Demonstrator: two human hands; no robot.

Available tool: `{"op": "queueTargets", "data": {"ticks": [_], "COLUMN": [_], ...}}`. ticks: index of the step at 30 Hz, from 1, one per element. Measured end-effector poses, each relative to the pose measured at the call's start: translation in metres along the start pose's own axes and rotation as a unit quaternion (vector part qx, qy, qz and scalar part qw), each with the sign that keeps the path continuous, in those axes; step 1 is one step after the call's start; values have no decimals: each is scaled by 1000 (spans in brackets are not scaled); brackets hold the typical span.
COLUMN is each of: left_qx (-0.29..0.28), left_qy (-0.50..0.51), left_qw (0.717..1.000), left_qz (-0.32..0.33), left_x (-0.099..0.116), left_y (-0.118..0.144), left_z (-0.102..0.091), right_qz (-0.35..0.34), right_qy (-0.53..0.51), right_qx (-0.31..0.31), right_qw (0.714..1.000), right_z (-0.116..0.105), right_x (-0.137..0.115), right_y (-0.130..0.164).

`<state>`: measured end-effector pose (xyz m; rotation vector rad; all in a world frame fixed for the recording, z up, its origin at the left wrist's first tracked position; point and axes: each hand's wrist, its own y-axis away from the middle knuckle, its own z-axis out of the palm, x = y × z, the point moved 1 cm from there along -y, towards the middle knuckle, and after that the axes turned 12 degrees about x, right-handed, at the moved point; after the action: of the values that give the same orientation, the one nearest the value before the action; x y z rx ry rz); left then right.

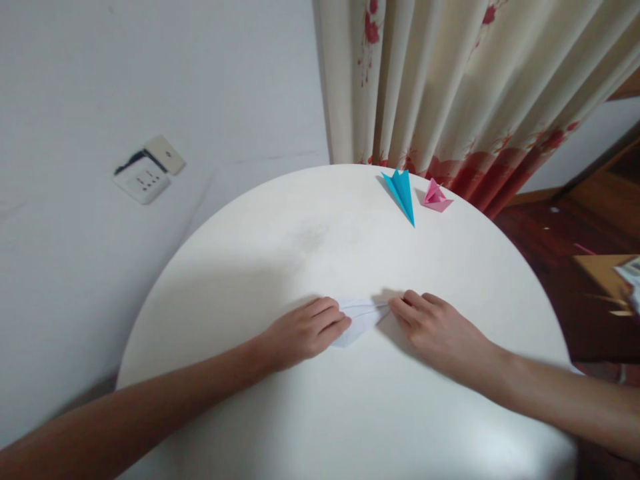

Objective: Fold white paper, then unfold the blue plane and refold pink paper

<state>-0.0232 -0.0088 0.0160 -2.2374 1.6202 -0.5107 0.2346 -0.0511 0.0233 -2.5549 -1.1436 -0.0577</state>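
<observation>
A folded sheet of white paper [361,316] lies low on the white round table [240,267], between my two hands. My left hand [315,328] grips its left side, fingers bent over it and the thumb along the near face. At the paper's pointed right end, my right hand [420,317] pinches the tip with thumb and fingers. A crease or layered edge runs lengthwise along the paper. Part of its left side is hidden under my left fingers.
Near the far right rim sit a blue paper plane [401,195] and a pink folded paper piece [437,197]. Behind them hangs a flowered curtain [430,87]. A white wall with a socket [143,180] stands at the left. A wooden surface [605,270] is beyond the table's right side.
</observation>
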Motion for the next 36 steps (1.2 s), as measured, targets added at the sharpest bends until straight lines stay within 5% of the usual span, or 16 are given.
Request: {"op": "queueTargets", "data": {"ticks": [11,14,18,22,29,36], "left_qx": [9,23,26,-2,-101,-126], "left_qy": [159,170,113,64,-69,-109], "left_qw": [957,961,991,998,992,986], "left_qz": [-241,-215,-72,-12,-23,-18], "left_x": [-3,-8,-13,-11,3,9], "left_y": [-2,0,5,3,-17,-26], "left_z": [3,6,7,2,-7,-5], "right_qz": [3,2,2,5,5,1], "right_qy": [12,17,25,22,26,28], "right_qx": [-12,-14,-16,-24,-25,-20], "right_qw": [1000,1000,1000,999,999,999], "right_z": [1,1,0,0,-1,-1], "right_x": [-2,-2,-3,-3,-4,-3], "right_y": [1,0,0,0,-1,0]}}
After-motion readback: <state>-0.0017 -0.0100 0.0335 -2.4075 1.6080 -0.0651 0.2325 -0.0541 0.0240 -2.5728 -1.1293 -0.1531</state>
